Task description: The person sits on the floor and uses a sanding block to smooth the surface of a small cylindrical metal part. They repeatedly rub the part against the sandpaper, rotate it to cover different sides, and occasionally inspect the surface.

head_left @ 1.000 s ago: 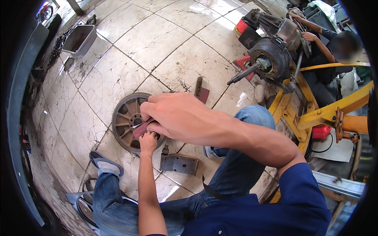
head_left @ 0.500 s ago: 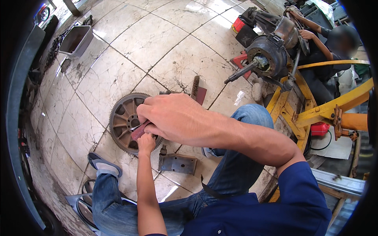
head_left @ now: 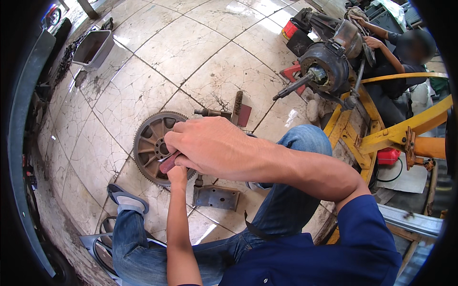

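Note:
My right hand [head_left: 210, 144] is closed on a folded reddish-brown piece of sandpaper [head_left: 169, 164], whose end sticks out below the fingers. Right under it, my left hand [head_left: 178, 175] is closed against the sandpaper; its fingers are mostly covered by the right hand, and what they hold is hidden. Both hands meet above the near right part of a toothed flywheel [head_left: 147, 151] lying flat on the tiles. Beside the flywheel, nearer to me, lies a metal plate with holes [head_left: 217, 198]. Beyond my right hand are a rusty metal bar [head_left: 237, 107] and a flat red piece [head_left: 244, 116].
At the far right a person [head_left: 390, 57] works by an axle hub assembly [head_left: 324, 69] near a yellow steel stand [head_left: 348, 136]. A grey basin [head_left: 93, 48] stands at the far left. My sandalled foot [head_left: 128, 198] rests near the flywheel.
My right hand has shifted slightly toward me and covers more of my left hand. The sandpaper stays in its fingers. The flywheel and the metal plate lie as before.

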{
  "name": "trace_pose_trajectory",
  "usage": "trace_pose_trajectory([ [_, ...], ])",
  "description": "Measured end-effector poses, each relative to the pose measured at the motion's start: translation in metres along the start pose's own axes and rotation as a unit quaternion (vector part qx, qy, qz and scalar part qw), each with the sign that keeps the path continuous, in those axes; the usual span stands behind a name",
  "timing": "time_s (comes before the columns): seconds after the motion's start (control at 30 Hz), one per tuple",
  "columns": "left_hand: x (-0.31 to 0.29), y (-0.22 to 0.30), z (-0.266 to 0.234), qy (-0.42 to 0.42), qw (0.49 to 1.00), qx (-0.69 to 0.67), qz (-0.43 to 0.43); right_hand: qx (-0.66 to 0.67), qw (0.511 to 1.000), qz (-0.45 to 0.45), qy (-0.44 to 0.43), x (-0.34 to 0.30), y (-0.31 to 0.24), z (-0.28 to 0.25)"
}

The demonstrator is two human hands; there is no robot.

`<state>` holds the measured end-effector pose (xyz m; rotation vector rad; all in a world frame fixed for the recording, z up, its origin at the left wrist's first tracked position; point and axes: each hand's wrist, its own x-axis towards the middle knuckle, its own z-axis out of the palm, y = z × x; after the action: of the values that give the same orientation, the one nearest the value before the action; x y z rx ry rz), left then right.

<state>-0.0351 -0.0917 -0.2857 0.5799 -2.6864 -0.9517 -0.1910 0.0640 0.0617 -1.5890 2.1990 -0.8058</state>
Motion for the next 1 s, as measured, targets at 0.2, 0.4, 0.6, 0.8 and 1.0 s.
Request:
trace_pose_trajectory([
  [0.2, 0.0, 0.011, -0.011, -0.003, 1.0, -0.024, 0.011, 0.0, 1.0, -0.006, -0.007, 0.002, 0.0, 0.002],
  [0.4, 0.002, 0.005, -0.007, -0.046, 0.996, 0.057, 0.046, -0.001, 1.0, -0.005, -0.012, 0.002, 0.0, 0.003],
  [0.6, 0.003, -0.003, -0.011, -0.046, 0.98, 0.147, 0.128, -0.008, 1.0, -0.004, -0.008, 0.002, 0.0, 0.003],
  [0.8, 0.032, 0.004, -0.045, -0.094, 0.963, -0.048, -0.248, -0.02, 1.0, 0.006, 0.012, 0.004, 0.008, -0.001],
  [1.0, 0.109, 0.033, -0.133, -0.032, 0.931, -0.256, -0.259, 0.023, 0.998, 0.011, 0.056, 0.001, 0.011, -0.01],
])
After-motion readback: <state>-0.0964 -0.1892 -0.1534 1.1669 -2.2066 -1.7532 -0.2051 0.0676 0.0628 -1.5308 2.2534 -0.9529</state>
